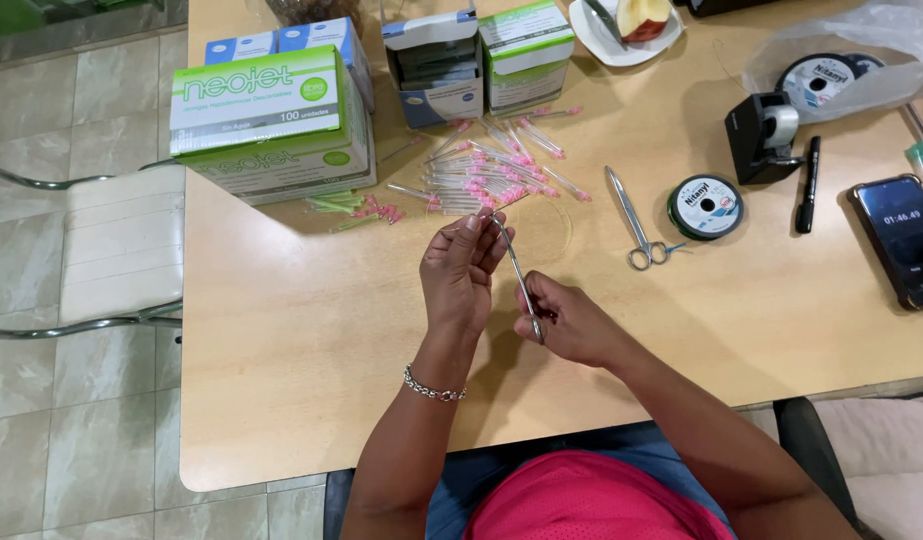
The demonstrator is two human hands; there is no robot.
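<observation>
Closest to the person, above the front of the pale wooden worktop [282, 380], both hands meet. The right hand [572, 322] is curled closed around the handle end of a slim metal clamp [519, 280], which slants up and away toward the other hand. The left hand [462, 275], a beaded bracelet [434, 388] at its wrist, has its fingertips pinched together at the clamp's tip; whatever sits between them is too small to make out.

Just beyond the hands lies a loose pile of pink-capped needles [492, 170], with a few green ones [342, 205] to its left. To the right of the pile rest a pair of scissors [637, 225], a spool of thread [706, 207], a black marker [808, 185] and a phone [902, 240]. A black tape dispenser [764, 135] stands behind the spool.

Farther back stand green-and-white boxes [272, 125], an open blue box [437, 65], and a plate [597, 40] with a piece of apple [642, 18]. A clear bag [862, 50] lies at the far right.
</observation>
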